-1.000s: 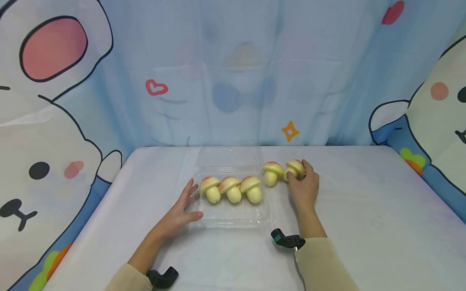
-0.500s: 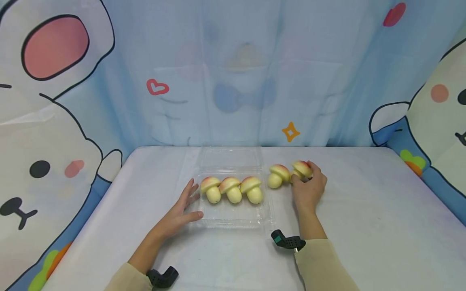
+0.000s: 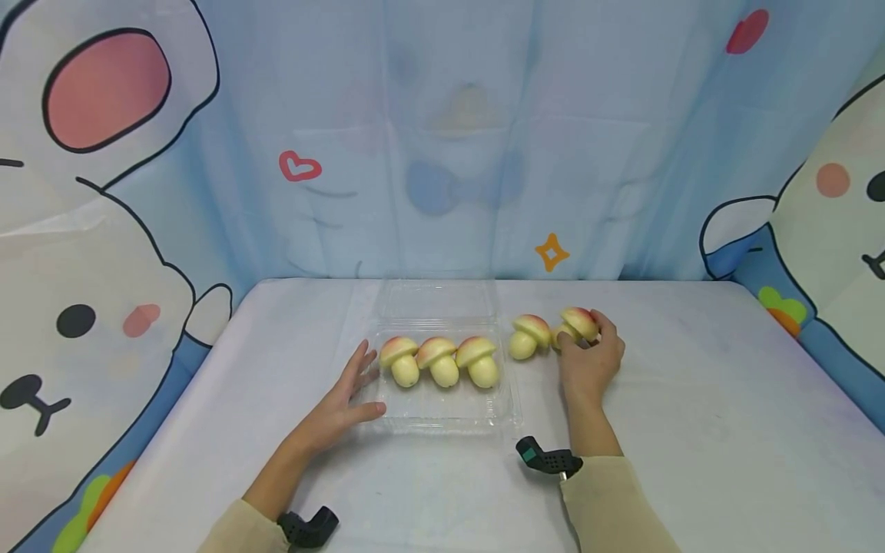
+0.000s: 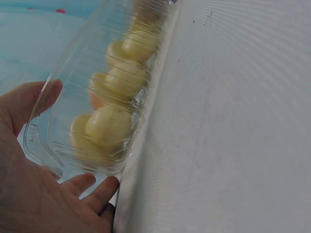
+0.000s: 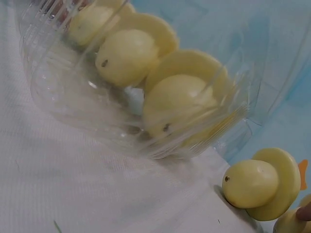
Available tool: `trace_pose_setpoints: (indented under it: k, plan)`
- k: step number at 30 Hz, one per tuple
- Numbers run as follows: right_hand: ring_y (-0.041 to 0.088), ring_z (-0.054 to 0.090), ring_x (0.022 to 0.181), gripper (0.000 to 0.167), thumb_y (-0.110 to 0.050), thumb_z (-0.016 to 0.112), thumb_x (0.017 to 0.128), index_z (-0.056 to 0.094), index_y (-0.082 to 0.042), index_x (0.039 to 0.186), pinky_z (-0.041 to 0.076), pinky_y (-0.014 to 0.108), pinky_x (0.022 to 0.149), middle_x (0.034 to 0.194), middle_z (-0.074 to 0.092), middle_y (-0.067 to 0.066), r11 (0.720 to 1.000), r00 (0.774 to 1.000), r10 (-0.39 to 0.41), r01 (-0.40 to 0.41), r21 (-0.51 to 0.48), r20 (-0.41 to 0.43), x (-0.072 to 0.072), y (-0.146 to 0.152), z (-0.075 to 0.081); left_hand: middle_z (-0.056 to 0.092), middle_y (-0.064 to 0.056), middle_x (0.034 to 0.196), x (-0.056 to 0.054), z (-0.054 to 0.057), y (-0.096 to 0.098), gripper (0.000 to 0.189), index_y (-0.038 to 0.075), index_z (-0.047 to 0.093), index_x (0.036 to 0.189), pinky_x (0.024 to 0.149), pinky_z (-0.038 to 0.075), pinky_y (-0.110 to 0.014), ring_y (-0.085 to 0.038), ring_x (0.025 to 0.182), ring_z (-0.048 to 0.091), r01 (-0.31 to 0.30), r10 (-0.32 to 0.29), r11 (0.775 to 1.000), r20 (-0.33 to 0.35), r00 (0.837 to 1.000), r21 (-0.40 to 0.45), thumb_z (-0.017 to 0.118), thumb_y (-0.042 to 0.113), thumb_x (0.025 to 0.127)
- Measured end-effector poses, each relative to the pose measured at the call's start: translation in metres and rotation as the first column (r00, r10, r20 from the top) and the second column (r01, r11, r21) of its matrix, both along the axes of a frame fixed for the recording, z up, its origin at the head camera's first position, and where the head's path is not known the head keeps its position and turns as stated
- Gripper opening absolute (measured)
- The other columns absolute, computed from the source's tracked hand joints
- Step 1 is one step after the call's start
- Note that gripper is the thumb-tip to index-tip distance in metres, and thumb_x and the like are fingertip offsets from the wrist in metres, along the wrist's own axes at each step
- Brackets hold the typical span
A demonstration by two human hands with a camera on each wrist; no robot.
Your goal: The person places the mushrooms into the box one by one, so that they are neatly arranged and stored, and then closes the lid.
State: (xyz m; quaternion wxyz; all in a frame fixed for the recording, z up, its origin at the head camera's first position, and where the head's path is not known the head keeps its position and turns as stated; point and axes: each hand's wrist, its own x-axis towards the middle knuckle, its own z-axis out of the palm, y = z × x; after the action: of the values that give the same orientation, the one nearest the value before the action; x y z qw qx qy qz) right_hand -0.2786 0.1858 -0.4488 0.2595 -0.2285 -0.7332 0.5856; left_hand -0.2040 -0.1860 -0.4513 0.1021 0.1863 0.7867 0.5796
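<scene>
Three toy mushrooms with pale yellow stems and pink-tinged caps lie in a row in a clear plastic clamshell box (image 3: 442, 418); the middle mushroom (image 3: 443, 372) leans like the others. My left hand (image 3: 339, 407) rests at the box's left side, fingers spread, thumb over the near corner; the left wrist view shows the thumb (image 4: 51, 94) against the clear wall. To the right of the box a fourth mushroom (image 3: 524, 344) lies on the cloth. Beside it, my right hand (image 3: 591, 361) grips another mushroom (image 3: 579, 322) between thumb and fingers, its stem partly hidden.
A white cloth (image 3: 691, 399) covers the table. The box's raised lid (image 3: 438, 299) stands at its far side. Behind the table hangs a blue curtain (image 3: 442, 184) printed with cartoon animals. Black wrist cameras sit on both sleeves.
My right hand has moved a little to the right with its mushroom. The mushroom beside it has shifted right as well, away from the box. The left hand stays in place.
</scene>
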Motion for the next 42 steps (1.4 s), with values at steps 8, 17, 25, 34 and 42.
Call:
trace_pose_setpoints:
  k: [8,17,25,34,42]
  plan:
    - [0.027,0.048,0.13,0.066,-0.006,0.07,0.091,0.048,-0.014,0.153,0.043,0.038,0.11,0.153,0.041,0.015,0.999,1.0,-0.012,0.012,-0.037,0.01,0.001,0.0,0.005,0.007,-0.022,0.173,0.0,-0.001,-0.001,0.103,0.013,-0.01,0.166,0.119,0.024,-0.07,-0.049,0.156,0.019,0.001,-0.001,1.0,-0.011,1.0,-0.011,0.065,0.019,0.096]
    - [0.027,0.048,0.13,0.067,-0.006,0.07,0.089,0.05,-0.015,0.153,0.041,0.038,0.11,0.153,0.042,0.013,0.998,0.999,-0.033,0.033,-0.059,0.001,0.004,0.003,0.012,0.006,-0.023,0.173,-0.001,-0.001,0.0,0.103,0.011,-0.01,0.166,0.119,0.025,-0.07,-0.05,0.156,0.019,0.005,-0.005,1.0,-0.01,1.0,-0.001,0.066,0.018,0.096]
    - [0.03,0.05,0.136,0.068,-0.008,0.068,0.091,0.047,-0.017,0.155,0.042,0.039,0.115,0.156,0.04,0.013,0.997,1.0,-0.015,0.017,-0.081,0.021,0.005,0.006,0.013,0.005,-0.024,0.173,-0.001,-0.002,-0.001,0.105,0.011,-0.01,0.166,0.118,0.025,-0.07,-0.051,0.156,0.018,0.011,-0.011,1.0,-0.015,1.0,0.012,0.067,0.022,0.096]
    - [0.03,0.052,0.135,0.068,-0.011,0.068,0.092,0.047,-0.019,0.156,0.043,0.039,0.114,0.156,0.042,0.011,0.997,0.999,-0.011,0.014,-0.079,0.04,0.007,0.009,0.019,0.007,-0.023,0.173,0.0,-0.002,-0.001,0.105,0.011,-0.009,0.166,0.119,0.022,-0.071,-0.05,0.156,0.019,0.007,-0.006,1.0,-0.018,1.0,0.007,0.068,0.023,0.095]
    - [0.028,0.054,0.134,0.068,-0.013,0.068,0.091,0.047,-0.02,0.156,0.047,0.034,0.109,0.155,0.043,0.009,0.997,0.999,0.008,-0.005,-0.083,0.037,0.009,0.01,0.026,0.007,-0.024,0.172,-0.001,-0.003,-0.001,0.106,0.01,-0.009,0.166,0.119,0.024,-0.07,-0.051,0.156,0.019,0.012,-0.012,1.0,-0.02,1.0,0.015,0.069,0.024,0.095]
